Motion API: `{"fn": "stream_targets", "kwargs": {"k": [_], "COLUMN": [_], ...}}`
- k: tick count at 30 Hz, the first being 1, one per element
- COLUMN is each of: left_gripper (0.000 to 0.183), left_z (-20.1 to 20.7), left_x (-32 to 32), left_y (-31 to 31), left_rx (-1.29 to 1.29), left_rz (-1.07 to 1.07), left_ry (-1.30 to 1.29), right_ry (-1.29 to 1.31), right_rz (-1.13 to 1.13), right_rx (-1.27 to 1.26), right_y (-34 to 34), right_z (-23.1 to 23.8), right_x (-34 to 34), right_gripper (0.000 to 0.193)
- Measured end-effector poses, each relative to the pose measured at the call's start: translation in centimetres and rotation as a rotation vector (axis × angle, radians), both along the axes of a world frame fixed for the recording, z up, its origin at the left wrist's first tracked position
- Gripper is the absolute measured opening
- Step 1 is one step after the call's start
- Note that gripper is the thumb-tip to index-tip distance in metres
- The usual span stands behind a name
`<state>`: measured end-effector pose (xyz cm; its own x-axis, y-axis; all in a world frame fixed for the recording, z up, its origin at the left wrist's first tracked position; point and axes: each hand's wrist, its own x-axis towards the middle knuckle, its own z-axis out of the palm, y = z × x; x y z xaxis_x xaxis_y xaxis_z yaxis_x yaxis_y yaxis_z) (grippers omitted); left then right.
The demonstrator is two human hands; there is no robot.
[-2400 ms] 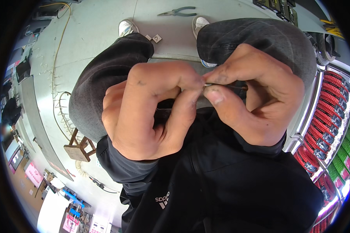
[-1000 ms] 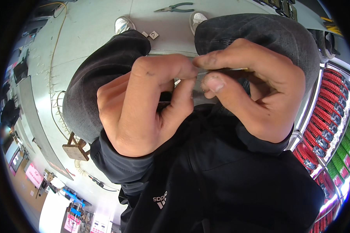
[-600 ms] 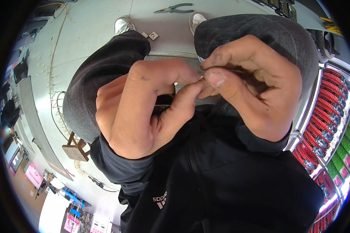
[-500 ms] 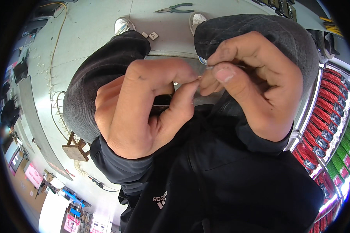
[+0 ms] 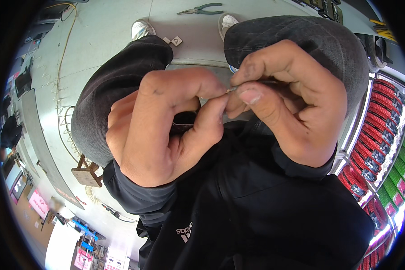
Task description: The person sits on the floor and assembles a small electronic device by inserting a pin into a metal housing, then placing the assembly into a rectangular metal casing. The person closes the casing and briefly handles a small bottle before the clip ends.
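Observation:
My left hand (image 5: 162, 126) is closed in a pinch, thumb against forefinger, in front of my lap. Facing it, my right hand (image 5: 297, 103) pinches a thin, metal-looking sliver (image 5: 231, 89) whose tip shows between the two sets of fingertips. The hands nearly meet there. What the left fingertips hold is too small and covered to name. A dark, shiny-edged thing (image 5: 184, 118) shows through the gap of the left hand; its kind is hidden.
Long-nose pliers (image 5: 201, 9) with green-grey handles lie on the floor beyond my shoes. Small square pieces (image 5: 176, 41) sit near the left shoe. A wooden stool (image 5: 87, 173) stands at left. Racks of red coiled items (image 5: 378, 121) and green ones (image 5: 397, 180) line the right.
My right hand has shifted slightly left, bringing its fingertips closer to the left ones. Its thumb has moved a little left and down. The left hand keeps its pinch.

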<state>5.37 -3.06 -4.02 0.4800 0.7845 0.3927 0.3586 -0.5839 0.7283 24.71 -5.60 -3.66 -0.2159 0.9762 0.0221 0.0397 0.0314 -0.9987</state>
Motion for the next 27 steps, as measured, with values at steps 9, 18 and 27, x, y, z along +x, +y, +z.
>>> {"fn": "stream_targets", "kwargs": {"k": [9, 18, 27], "left_gripper": [0.018, 0.018, 0.019], "left_z": [-0.11, 0.00, -0.08], "left_x": [0.14, 0.11, -0.23], "left_y": [0.03, -0.07, 0.24], "left_rx": [0.029, 0.020, 0.071], "left_rz": [-0.021, -0.039, -0.102], "left_ry": [-0.044, -0.097, -0.060], "right_ry": [0.013, 0.075, 0.040], "right_rz": [0.007, 0.023, 0.030], "right_rx": [0.013, -0.053, 0.040], "right_y": [-0.10, -0.16, -0.05], "right_z": [-0.19, 0.56, -0.11], "right_x": [-0.14, -0.46, -0.31], "right_gripper": [0.013, 0.013, 0.011]}}
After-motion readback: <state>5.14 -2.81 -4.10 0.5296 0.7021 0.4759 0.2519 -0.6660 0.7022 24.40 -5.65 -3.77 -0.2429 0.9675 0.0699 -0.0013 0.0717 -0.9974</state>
